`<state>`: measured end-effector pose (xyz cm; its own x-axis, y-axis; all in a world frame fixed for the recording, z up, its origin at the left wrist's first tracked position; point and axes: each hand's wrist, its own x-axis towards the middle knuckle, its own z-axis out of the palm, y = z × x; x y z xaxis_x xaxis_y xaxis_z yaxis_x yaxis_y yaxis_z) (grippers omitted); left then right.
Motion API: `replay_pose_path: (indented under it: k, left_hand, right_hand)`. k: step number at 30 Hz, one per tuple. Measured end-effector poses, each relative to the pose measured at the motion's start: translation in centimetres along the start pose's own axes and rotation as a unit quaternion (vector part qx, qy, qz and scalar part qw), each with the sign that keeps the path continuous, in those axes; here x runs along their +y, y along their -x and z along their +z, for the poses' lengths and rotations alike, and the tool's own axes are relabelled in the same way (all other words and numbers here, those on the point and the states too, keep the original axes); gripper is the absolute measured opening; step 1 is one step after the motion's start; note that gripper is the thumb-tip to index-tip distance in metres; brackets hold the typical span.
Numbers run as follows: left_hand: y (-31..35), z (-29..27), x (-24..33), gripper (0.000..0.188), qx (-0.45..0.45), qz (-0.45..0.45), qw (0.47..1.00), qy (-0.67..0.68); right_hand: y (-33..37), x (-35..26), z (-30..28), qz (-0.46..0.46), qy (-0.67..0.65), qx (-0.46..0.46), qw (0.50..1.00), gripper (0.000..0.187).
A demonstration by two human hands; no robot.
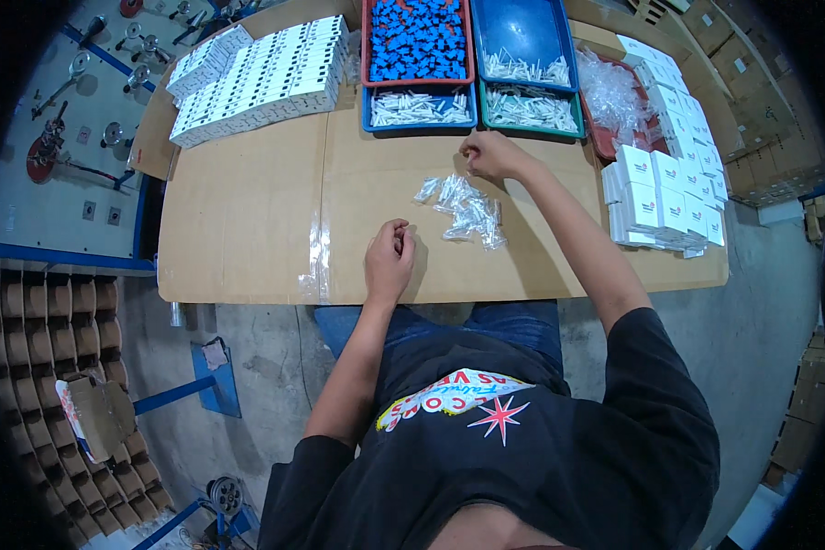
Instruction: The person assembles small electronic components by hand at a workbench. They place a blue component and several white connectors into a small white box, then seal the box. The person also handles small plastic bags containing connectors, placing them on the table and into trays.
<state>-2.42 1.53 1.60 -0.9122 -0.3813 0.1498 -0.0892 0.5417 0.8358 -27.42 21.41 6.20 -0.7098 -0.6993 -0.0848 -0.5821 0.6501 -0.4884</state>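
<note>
My right hand (492,155) is at the far side of the cardboard-covered table, just in front of the trays, with its fingers pinched; whatever they hold is too small to make out. Closer to me, my left hand (390,260) rests over the cardboard with fingers curled in, and their contents are hidden. Between the hands lies a loose pile of small clear plastic bags (472,215) with white pieces inside. White plug-like pieces fill a blue tray (422,128) and a green tray (533,133). Another blue tray (520,27) holds fewer white pieces.
A red tray (367,46) of small blue parts stands at the back. Clear plastic bags (610,87) heap in a reddish tray at the right. White boxes are stacked at right (655,197) and far left (257,87). Metal equipment (50,151) stands beyond the table's left edge.
</note>
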Motion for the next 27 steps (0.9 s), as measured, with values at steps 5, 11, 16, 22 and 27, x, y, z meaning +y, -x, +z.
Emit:
replay_pose_path:
  k: [5,11,16,22,27]
  left_hand:
    - [0.0,-0.1,0.0,0.020,0.002,0.005,1.000,-0.012]
    - [-0.1,-0.1,0.3,0.019,0.002,0.010,1.000,0.006]
    - [-0.1,0.1,-0.1,0.020,0.001,0.008,1.000,0.002]
    - [-0.2,-0.1,0.4,0.019,-0.008,-0.005,1.000,-0.005]
    - [-0.1,-0.2,0.4,0.019,-0.001,0.003,1.000,-0.004]
  right_hand:
    - [3.6,3.1,-2.5,0.040,-0.292,-0.029,0.955,0.017]
    - [10.3,4.2,-3.5,0.143,-0.575,0.100,0.799,0.039]
    - [13.2,7.4,-1.4,0.135,-0.682,0.131,0.707,0.042]
    - [13.8,7.6,-0.9,0.130,-0.716,0.186,0.660,0.032]
    - [12.0,7.6,-2.8,0.182,-0.640,0.236,0.708,0.026]
